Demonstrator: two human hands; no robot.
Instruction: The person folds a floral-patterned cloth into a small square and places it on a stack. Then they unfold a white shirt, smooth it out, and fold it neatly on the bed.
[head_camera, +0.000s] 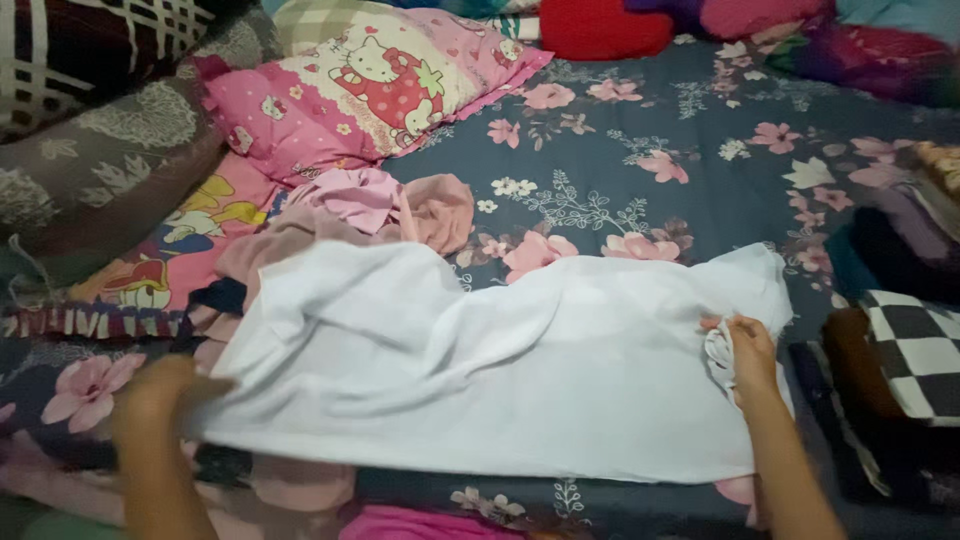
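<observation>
Here, a white cloth (500, 370) lies spread across a bed (680, 170) with a dark floral sheet, stretched between two hands. The right hand (748, 350) has its fingers (722, 358) closed, bunching the cloth's right edge. The left hand (165, 392) pinches the left edge, blurred. The cloth looks light, soft and limp; the edges and corners seem the best hold. Beyond the left fingers, pink clothes (370, 215) are heaped.
</observation>
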